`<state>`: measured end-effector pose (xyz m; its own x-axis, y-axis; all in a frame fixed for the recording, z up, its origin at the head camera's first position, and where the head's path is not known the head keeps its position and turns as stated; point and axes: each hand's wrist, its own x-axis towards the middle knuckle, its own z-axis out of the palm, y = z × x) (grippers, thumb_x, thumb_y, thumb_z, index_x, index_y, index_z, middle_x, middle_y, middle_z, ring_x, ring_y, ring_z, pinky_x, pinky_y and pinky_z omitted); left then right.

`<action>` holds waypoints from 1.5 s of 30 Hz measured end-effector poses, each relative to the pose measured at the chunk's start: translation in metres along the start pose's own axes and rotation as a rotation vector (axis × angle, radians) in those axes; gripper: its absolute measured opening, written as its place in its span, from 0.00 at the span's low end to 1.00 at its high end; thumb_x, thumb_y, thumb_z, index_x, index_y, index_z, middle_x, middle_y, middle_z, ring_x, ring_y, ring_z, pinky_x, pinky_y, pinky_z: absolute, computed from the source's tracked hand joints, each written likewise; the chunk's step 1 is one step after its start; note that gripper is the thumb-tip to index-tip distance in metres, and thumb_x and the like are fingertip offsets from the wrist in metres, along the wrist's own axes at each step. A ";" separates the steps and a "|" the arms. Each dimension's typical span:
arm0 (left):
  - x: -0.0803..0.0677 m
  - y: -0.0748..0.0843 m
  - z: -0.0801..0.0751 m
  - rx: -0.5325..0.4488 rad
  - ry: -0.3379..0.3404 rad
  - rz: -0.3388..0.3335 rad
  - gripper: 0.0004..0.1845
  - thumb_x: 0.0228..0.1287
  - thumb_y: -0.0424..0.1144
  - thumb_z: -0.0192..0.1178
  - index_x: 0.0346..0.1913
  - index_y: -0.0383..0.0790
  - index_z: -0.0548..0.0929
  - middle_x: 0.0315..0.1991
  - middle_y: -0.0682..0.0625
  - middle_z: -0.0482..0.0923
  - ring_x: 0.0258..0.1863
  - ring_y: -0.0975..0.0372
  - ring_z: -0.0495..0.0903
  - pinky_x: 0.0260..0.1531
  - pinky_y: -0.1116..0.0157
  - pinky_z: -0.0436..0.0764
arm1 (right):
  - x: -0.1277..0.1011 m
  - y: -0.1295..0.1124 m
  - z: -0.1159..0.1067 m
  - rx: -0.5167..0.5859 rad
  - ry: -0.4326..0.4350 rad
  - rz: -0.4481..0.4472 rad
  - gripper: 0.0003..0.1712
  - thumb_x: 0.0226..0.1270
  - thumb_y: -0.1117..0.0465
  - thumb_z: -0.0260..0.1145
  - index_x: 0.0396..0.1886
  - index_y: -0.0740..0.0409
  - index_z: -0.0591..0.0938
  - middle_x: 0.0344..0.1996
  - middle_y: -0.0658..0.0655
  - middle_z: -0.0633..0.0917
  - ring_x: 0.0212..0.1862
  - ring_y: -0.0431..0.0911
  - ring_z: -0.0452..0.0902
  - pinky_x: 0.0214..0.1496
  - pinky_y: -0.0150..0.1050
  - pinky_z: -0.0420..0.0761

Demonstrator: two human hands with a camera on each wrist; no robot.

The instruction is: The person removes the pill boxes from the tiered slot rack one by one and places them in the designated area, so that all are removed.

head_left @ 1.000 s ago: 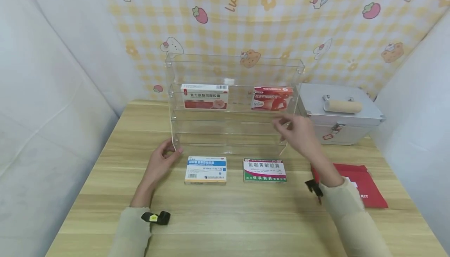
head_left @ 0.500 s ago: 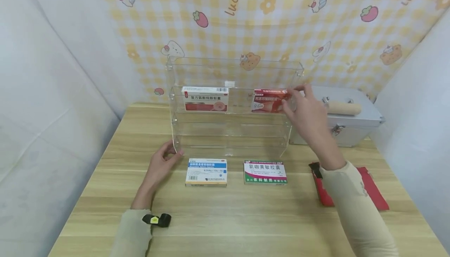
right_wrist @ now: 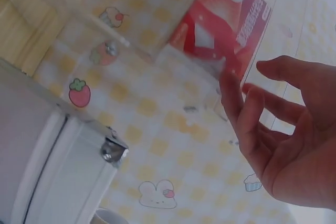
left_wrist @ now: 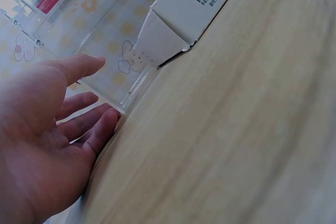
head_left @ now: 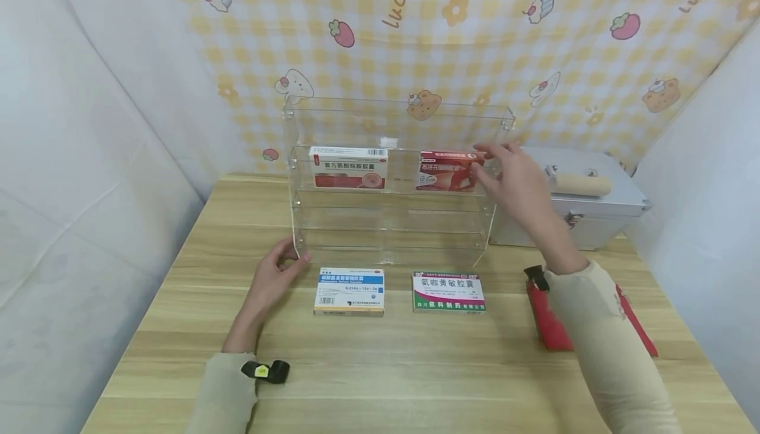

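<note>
A clear acrylic shelf (head_left: 392, 223) stands at the back of the wooden table (head_left: 386, 368). Its upper tier holds a white-and-red box (head_left: 349, 167) and a red box (head_left: 445, 170). My right hand (head_left: 505, 173) is raised at the shelf's right end, and its straight fingers touch the right end of the red box (right_wrist: 226, 22). The right hand (right_wrist: 273, 145) is not wrapped round anything. My left hand (head_left: 276, 272) rests on the table with straight fingers against the shelf's lower left corner (left_wrist: 131, 90). The left hand (left_wrist: 58, 129) holds nothing.
A blue-and-white box (head_left: 349, 289) and a green-and-white box (head_left: 448, 291) lie flat on the table in front of the shelf. A silver case (head_left: 594, 213) with a wooden handle sits right of the shelf. A red pouch (head_left: 552, 325) lies under my right forearm.
My right hand rose from the lower tier to the upper tier. The red box has slid a little to the left. The left hand stayed at the corner.
</note>
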<state>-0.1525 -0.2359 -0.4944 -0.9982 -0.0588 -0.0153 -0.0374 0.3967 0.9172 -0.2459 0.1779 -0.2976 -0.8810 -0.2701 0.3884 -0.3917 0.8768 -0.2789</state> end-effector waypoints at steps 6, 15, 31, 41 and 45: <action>-0.004 0.005 -0.001 0.009 0.019 0.024 0.33 0.67 0.52 0.62 0.70 0.44 0.68 0.50 0.44 0.78 0.48 0.54 0.75 0.42 0.58 0.74 | 0.009 0.003 -0.016 0.053 -0.209 0.012 0.22 0.72 0.52 0.63 0.63 0.50 0.77 0.52 0.60 0.84 0.20 0.43 0.80 0.28 0.45 0.74; -0.003 -0.001 -0.001 0.000 0.022 0.024 0.33 0.67 0.52 0.62 0.71 0.46 0.67 0.50 0.44 0.78 0.46 0.53 0.75 0.40 0.59 0.75 | 0.019 0.012 -0.020 0.296 -0.368 0.105 0.20 0.71 0.56 0.65 0.60 0.49 0.76 0.52 0.67 0.83 0.19 0.50 0.83 0.17 0.50 0.79; -0.002 0.000 0.000 0.012 0.028 0.029 0.32 0.67 0.52 0.62 0.70 0.45 0.69 0.49 0.45 0.79 0.45 0.55 0.75 0.40 0.59 0.75 | 0.034 0.017 -0.032 0.400 -0.475 0.146 0.18 0.67 0.60 0.69 0.55 0.57 0.82 0.45 0.66 0.85 0.26 0.60 0.84 0.22 0.56 0.80; -0.002 0.001 0.000 0.016 0.033 0.034 0.32 0.67 0.53 0.62 0.70 0.46 0.69 0.48 0.46 0.79 0.47 0.56 0.75 0.42 0.58 0.74 | 0.036 0.020 -0.031 0.407 -0.446 0.164 0.17 0.65 0.59 0.70 0.53 0.55 0.84 0.42 0.64 0.87 0.27 0.61 0.84 0.23 0.55 0.81; -0.002 0.001 0.000 0.012 0.031 0.035 0.32 0.67 0.52 0.62 0.70 0.46 0.69 0.48 0.46 0.79 0.46 0.56 0.75 0.41 0.59 0.74 | 0.037 0.020 -0.033 0.399 -0.402 0.163 0.17 0.65 0.56 0.71 0.52 0.54 0.84 0.42 0.63 0.87 0.27 0.60 0.84 0.24 0.53 0.81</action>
<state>-0.1506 -0.2357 -0.4936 -0.9969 -0.0729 0.0290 -0.0035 0.4100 0.9121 -0.2782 0.1984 -0.2600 -0.9393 -0.3418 -0.0290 -0.2433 0.7234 -0.6461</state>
